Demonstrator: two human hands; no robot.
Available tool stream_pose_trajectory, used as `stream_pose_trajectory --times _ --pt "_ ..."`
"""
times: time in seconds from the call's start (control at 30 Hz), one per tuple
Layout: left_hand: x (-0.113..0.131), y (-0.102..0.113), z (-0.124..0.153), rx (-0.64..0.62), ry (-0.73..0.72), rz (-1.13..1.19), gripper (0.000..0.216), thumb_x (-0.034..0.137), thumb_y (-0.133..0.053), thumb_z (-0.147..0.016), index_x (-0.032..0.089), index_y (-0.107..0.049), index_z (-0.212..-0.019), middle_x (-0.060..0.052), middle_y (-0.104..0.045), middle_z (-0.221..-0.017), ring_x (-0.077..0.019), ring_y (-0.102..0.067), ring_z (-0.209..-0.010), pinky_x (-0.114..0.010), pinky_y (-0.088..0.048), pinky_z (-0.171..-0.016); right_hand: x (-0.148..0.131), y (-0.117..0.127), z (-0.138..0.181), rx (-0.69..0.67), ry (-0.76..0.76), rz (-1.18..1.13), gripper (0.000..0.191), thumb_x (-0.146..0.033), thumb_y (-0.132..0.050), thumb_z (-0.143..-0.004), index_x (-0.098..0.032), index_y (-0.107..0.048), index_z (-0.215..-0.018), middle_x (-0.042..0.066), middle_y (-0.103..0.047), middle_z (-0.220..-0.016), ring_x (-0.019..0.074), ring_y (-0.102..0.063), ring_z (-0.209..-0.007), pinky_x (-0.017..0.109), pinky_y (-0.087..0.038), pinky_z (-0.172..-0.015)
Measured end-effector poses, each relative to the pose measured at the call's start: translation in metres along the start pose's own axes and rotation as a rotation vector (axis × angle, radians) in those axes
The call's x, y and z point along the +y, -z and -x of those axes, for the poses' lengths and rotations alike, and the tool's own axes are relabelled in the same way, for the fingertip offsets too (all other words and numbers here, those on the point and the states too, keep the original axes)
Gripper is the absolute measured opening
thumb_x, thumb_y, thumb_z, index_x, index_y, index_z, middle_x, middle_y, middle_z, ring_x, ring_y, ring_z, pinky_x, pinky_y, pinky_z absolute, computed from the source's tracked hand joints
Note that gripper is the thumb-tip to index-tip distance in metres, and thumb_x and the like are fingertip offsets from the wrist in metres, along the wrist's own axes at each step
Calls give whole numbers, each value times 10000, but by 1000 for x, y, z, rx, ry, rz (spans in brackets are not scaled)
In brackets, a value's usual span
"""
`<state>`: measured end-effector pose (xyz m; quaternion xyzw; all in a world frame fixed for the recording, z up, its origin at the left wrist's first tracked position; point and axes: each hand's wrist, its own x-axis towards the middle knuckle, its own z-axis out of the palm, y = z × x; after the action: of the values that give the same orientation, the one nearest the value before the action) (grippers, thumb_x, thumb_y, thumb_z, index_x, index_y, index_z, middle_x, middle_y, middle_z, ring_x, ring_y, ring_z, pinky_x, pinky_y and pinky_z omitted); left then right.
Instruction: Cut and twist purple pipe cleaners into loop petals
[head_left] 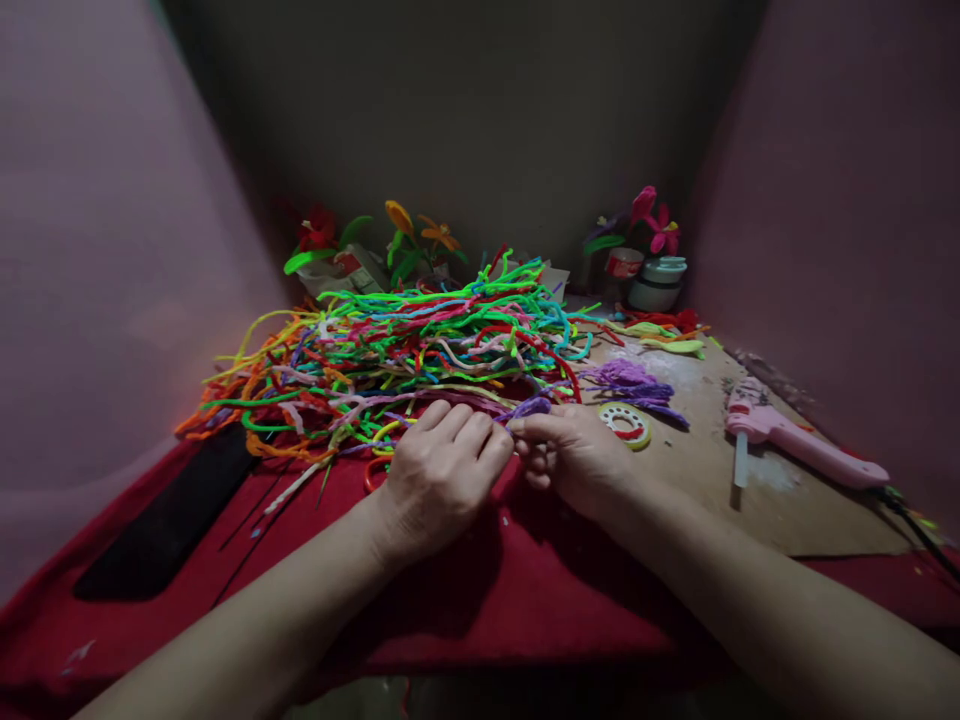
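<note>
Head view: left hand [450,455] and right hand [577,450] pinch purple chenille [531,407]; red label [624,262] illegible.

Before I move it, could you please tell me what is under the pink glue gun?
The pink glue gun lies on a brown board; the patch directly beneath its body is covered, so unseen.

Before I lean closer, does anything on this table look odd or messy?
Mostly the brown board: whitish patches mark it beside the pink glue gun and towards the back, so it looks smeared. The colourful heap of fuzzy stems is tangled, with ends straggling onto the red cloth. Nothing looks clearly broken.
</note>
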<state>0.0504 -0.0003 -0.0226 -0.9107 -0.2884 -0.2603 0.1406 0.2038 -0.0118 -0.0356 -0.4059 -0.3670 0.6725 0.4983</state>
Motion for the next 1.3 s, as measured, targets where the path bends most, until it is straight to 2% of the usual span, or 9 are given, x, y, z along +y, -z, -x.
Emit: stream_pose_trajectory --times 0.13,0.27,0.43,0.6,0.73,0.8,0.93,1.0,1.3 --pt "-9 4 -6 87 402 470 119 228 -489 -795 168 -590 -811 -46 -615 -784 -151 -538 -722 -269 -403 -683 -6 5 -1 -57 14 -146 124 -184 -623 -605 -137 -514 -571 -36 -480 -473 46 -358 -359 182 -255 -341" --pt "-17 6 -11 -199 868 1304 205 343 -522 -781 147 -579 -757 7 -560 -586 -68 -441 -439 -179 -335 -420 -11 5 4 -153 140 -72 144 -220 -616 -671 -144 -527 -586 -48 -466 -475 45 -345 -357 192 -255 -349" --pt "-12 -1 -9 -574 889 1922 389 447 -440 -815 103 -594 -718 -53 -598 -549 -73 -465 -364 -163 -336 -334 -13 0 12 -158 307 180 124 -259 -583 -746 -139 -585 -714 -22 -543 -549 57 -415 -427 198 -305 -422" --pt "-12 -4 -5 -592 771 2094 333 396 -426 -829 107 -583 -775 -38 -596 -502 -73 -408 -284 -164 -320 -263 -15 -3 16 -94 477 374 114 -246 -580 -759 -140 -583 -717 -23 -552 -582 68 -469 -513 201 -354 -511" --pt "-11 4 -7 -535 769 1849 265 366 -405 -844 155 -519 -731 75 -387 -376 -43 -247 -270 -147 -249 -286 -12 -2 15 -16 527 494 122 -229 -550 -771 -135 -583 -701 -21 -534 -608 72 -443 -547 209 -353 -542" --pt "-8 8 -7 -486 693 1437 270 361 -411 -840 153 -502 -693 63 -398 -423 -43 -285 -325 -155 -262 -346 -10 -1 13 41 508 516 126 -230 -549 -760 -133 -581 -686 -21 -522 -612 79 -434 -565 215 -351 -551" --pt "-4 1 0 -252 283 410 160 185 -388 -819 142 -528 -754 -8 -517 -585 -110 -468 -523 -213 -332 -494 -6 0 8 95 380 450 137 -239 -544 -734 -135 -563 -647 -42 -466 -555 74 -380 -519 216 -306 -506" --pt "-2 -5 4 -224 170 134 174 122 -360 -805 137 -530 -841 -33 -563 -649 -141 -510 -577 -237 -350 -522 -5 0 6 100 340 401 142 -243 -543 -722 -140 -542 -624 -56 -435 -525 64 -340 -482 214 -278 -480" --pt "-1 -11 7 -147 45 -224 206 95 -408 -773 113 -541 -930 -75 -621 -722 -196 -594 -643 -279 -441 -550 -4 1 0 142 278 237 137 -207 -559 -671 -149 -499 -562 -71 -416 -461 41 -304 -389 198 -228 -388"
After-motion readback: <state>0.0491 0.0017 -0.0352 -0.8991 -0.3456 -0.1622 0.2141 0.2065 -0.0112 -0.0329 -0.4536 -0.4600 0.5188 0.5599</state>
